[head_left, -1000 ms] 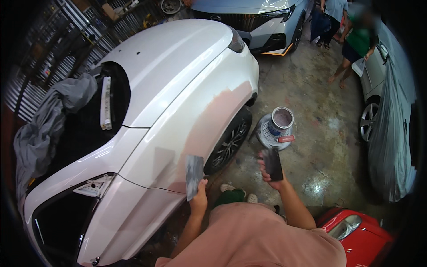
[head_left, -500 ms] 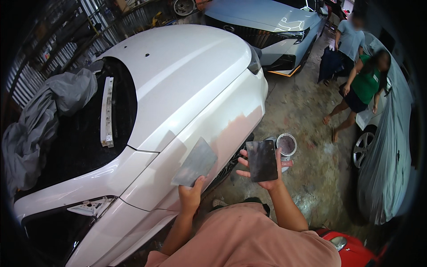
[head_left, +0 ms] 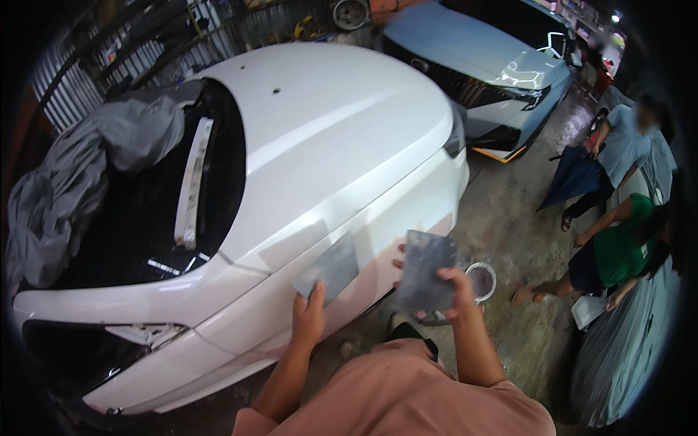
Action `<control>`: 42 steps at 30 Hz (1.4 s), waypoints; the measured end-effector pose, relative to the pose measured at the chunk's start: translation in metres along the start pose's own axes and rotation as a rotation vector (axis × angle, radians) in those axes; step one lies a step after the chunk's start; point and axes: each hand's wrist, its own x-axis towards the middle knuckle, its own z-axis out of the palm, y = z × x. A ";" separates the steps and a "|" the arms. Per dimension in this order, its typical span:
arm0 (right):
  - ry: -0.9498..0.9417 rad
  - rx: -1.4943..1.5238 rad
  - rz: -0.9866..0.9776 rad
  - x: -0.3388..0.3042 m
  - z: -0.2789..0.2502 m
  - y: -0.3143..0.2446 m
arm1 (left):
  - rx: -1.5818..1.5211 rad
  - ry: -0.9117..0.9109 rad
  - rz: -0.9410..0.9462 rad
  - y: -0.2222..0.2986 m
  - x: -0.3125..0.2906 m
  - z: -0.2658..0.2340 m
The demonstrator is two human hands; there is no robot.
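Observation:
My left hand [head_left: 308, 314] is closed around the lower edge of a thin grey putty spreader [head_left: 332, 267], held over the side of the white car [head_left: 327, 163]. In my right hand [head_left: 461, 292] is a dark, flat rectangular plate [head_left: 427, 270]. My thumb lies along its right edge, while fingertips show past its left edge. The two flat pieces are apart, both in front of my body. A dull pinkish patch [head_left: 392, 251] shows on the car's front fender. Just right of my right hand, a round tub [head_left: 494, 282] with greyish paste stands on the floor, partly hidden.
A grey cover [head_left: 131, 142] and a long pale bar [head_left: 193, 189] lie over the windscreen area. Beyond stands a blue-grey car [head_left: 465, 40]. At right, a person in green [head_left: 618, 243] holds a white dustpan-like thing [head_left: 587, 311], near another person [head_left: 625, 142] and a covered car [head_left: 632, 356].
My view has swung, shifting the scene. My right hand has turned the dark plate, its thumb now along the right edge. The person in green has bent lower. My left hand still grips the spreader.

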 end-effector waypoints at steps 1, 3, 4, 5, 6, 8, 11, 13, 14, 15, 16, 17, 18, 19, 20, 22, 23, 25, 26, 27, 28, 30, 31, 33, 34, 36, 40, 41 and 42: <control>0.007 -0.122 0.071 0.004 -0.011 -0.011 | 0.042 -0.008 0.040 0.000 0.002 0.005; 0.016 -0.649 0.096 0.021 0.030 -0.038 | 0.090 0.006 0.095 0.007 0.008 0.025; -0.007 -0.894 0.014 0.032 0.048 -0.045 | 0.094 0.021 0.103 0.017 0.009 0.036; -0.136 -1.096 -0.241 0.042 0.051 -0.045 | 0.102 0.030 0.106 0.026 0.008 0.047; -0.165 -1.170 -0.347 0.047 0.048 -0.046 | 0.078 -0.002 0.113 0.035 0.007 0.061; -0.212 -1.230 -0.523 0.060 0.038 -0.050 | 0.038 -0.048 0.126 0.046 0.008 0.088; -0.293 -1.142 -0.681 0.082 0.025 -0.047 | -0.070 -0.100 0.263 0.039 0.022 0.108; -0.432 -1.229 -0.867 0.078 0.026 -0.041 | 0.096 -0.179 0.235 0.018 0.028 0.095; -0.511 -1.263 -0.901 0.071 0.034 -0.044 | 0.234 -0.186 0.318 0.012 0.032 0.093; -0.607 -1.288 -0.934 0.064 0.045 -0.046 | 0.373 -0.174 0.398 0.009 0.032 0.089; -0.609 -1.309 -0.957 0.060 0.047 -0.048 | 0.508 -0.183 0.476 0.007 0.036 0.090; -0.577 -1.283 -0.924 0.065 0.041 -0.052 | 0.642 -0.191 0.554 0.005 0.039 0.092; -0.544 -1.256 -0.891 0.074 0.031 -0.055 | 0.777 -0.198 0.634 0.004 0.044 0.095; -0.522 -1.231 -0.857 0.082 0.023 -0.058 | 0.624 -0.205 0.580 0.013 0.043 0.107; -0.437 -1.203 -0.832 0.095 0.014 -0.061 | 0.476 -0.208 0.529 0.023 0.043 0.120; -0.410 -1.236 -0.944 0.091 0.009 -0.060 | 0.291 -0.274 0.485 0.040 0.038 0.131; -0.399 -1.244 -1.001 0.087 0.012 -0.060 | 0.203 -0.298 0.457 0.048 0.035 0.135; -0.623 -1.245 -0.959 0.063 0.027 -0.065 | 0.551 -0.260 0.594 0.042 0.042 0.130; -0.558 -1.228 -0.974 0.069 0.023 -0.064 | 0.719 -0.242 0.658 0.041 0.044 0.130; -0.493 -1.211 -0.988 0.078 0.015 -0.061 | 0.887 -0.224 0.721 0.040 0.047 0.131; -0.415 -1.162 -0.906 0.085 0.006 -0.064 | 0.657 -0.236 0.590 0.036 0.045 0.138; -0.288 -1.049 -0.750 0.104 -0.006 -0.069 | 0.143 -0.173 0.370 0.057 0.037 0.164; -0.347 -1.095 -0.810 0.101 -0.006 -0.066 | 0.098 -0.183 0.282 0.052 0.038 0.161; -0.458 -1.187 -0.921 0.081 0.003 -0.057 | 0.003 -0.188 0.306 0.052 0.039 0.164; -0.490 -1.200 -0.909 0.070 0.016 -0.066 | -0.047 -0.183 0.321 0.052 0.038 0.167; -0.368 -1.098 -0.864 0.086 0.002 -0.056 | -0.146 -0.171 0.351 0.051 0.035 0.172; -0.310 -1.015 -0.792 0.093 -0.010 -0.067 | 0.001 -0.066 0.320 0.043 0.041 0.180; -0.340 -1.039 -0.820 0.088 -0.008 -0.063 | -0.047 -0.046 0.266 0.043 0.040 0.180; -0.480 -1.096 -0.875 0.085 -0.004 -0.059 | -0.093 -0.024 0.215 0.043 0.039 0.179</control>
